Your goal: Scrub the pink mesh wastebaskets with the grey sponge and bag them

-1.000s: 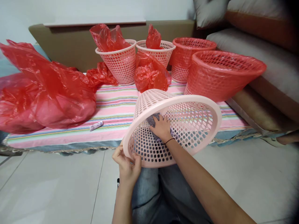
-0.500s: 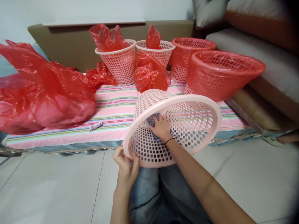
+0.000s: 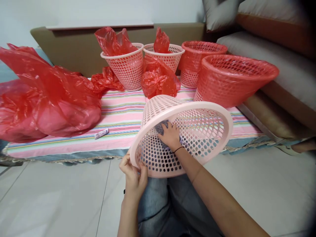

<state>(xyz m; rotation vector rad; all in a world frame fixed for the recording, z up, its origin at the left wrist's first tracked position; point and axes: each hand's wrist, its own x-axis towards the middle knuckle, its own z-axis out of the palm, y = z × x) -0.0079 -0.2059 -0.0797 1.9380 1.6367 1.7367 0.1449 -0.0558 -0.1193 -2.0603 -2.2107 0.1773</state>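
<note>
A pink perforated plastic basket (image 3: 181, 107) lies tilted over my lap, its wide mouth facing me. My left hand (image 3: 134, 174) grips the lower left of its rim, thumb at the inside edge. Inside the basket, my right hand (image 3: 171, 134) holds a dark grey cloth (image 3: 161, 127) against the inner wall, its fingers spread over the cloth. Part of the cloth and the palm are hidden.
Behind stand two pink baskets (image 3: 129, 70) with red bags inside and two baskets (image 3: 237, 82) lined in red plastic. Red plastic bags (image 3: 64, 102) and a small white tube (image 3: 101, 133) lie on the striped cover (image 3: 118, 113). Cushions (image 3: 278, 65) are stacked at right.
Almost nothing differs. The view has shifted very slightly, and both hands keep their places on the basket and the cloth.
</note>
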